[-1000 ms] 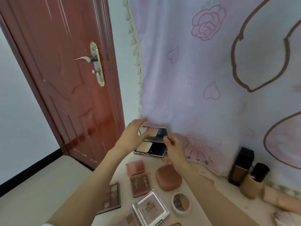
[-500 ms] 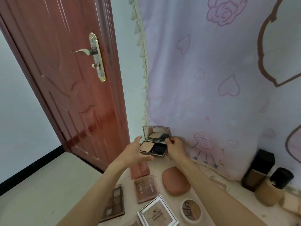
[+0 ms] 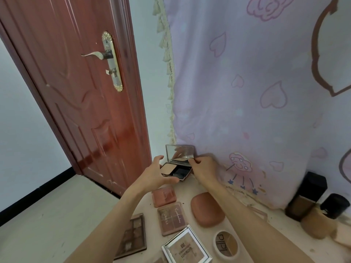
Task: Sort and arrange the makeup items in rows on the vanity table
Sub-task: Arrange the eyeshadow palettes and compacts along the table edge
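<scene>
Makeup pieces sitting on the vanity, counted by kind.

Two hands are reaching in: the left hand (image 3: 155, 177) and the right hand (image 3: 204, 168). One open compact (image 3: 178, 164) is standing at the back. Three flat palettes are lying in view: a pink palette (image 3: 164, 196), a four-pan palette (image 3: 171, 218) and a dark palette (image 3: 133, 236). One rounded case (image 3: 207, 208), one silver-edged square compact (image 3: 187, 247) and one round pot (image 3: 226, 243) are lying nearby. Three bottles are showing at the right: a square-capped bottle (image 3: 306, 196), a round-capped bottle (image 3: 322, 217) and one cut off at the frame edge (image 3: 341, 242). One door (image 3: 76, 92) and one curtain (image 3: 256, 92) are showing behind.
</scene>
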Demonstrator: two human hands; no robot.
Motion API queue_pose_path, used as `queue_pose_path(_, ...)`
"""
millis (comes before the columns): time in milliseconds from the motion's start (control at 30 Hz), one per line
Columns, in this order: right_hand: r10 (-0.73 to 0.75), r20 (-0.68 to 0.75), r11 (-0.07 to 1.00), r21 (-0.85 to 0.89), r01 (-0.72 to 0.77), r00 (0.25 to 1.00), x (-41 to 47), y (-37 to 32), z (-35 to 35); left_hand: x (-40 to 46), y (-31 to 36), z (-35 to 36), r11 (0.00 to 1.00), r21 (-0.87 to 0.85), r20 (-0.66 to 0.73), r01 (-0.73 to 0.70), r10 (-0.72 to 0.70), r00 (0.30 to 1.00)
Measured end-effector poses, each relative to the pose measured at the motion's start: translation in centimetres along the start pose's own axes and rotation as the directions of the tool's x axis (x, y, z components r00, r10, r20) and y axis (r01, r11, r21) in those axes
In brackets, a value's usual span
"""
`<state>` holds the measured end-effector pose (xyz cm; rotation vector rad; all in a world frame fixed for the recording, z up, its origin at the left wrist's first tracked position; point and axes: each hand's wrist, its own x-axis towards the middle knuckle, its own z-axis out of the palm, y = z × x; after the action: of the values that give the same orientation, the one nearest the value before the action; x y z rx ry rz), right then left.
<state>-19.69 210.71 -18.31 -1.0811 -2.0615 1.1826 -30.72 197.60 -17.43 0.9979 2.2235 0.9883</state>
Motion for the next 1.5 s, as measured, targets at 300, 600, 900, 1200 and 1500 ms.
queue_pose_path(300, 0.039, -0.067, 0.999, -0.015, -0.040, 0.997, 0.1, 0.4, -0.4, 0.0, 0.1, 0.8, 0.998, 0.065, -0.045, -0.016, 0.019, 0.999)
queue_pose_path(600, 0.078, 0.013, 0.997, -0.011, -0.078, 0.997, 0.6, 0.1, -0.4, 0.0, -0.1, 1.1, 0.995, 0.092, -0.078, 0.024, -0.017, 0.997)
queue_pose_path(900, 0.091, 0.026, 0.995, 0.039, -0.092, 0.996, 0.5, 0.3, -0.2, -0.5, 0.1, 1.6, 0.991, 0.123, -0.084, 0.048, -0.037, 0.996)
queue_pose_path(1200, 0.153, 0.079, 0.984, 0.080, -0.159, 0.985, 0.1, 0.2, -0.6, -1.7, 0.2, 1.9, 0.983, 0.179, -0.074, 0.041, -0.028, 0.997)
queue_pose_path(1500, 0.128, 0.042, 0.988, 0.086, -0.132, 0.991, 0.5, 0.5, -0.3, -1.6, 0.3, 2.5, 0.976, 0.211, -0.133, 0.049, -0.021, 0.991)
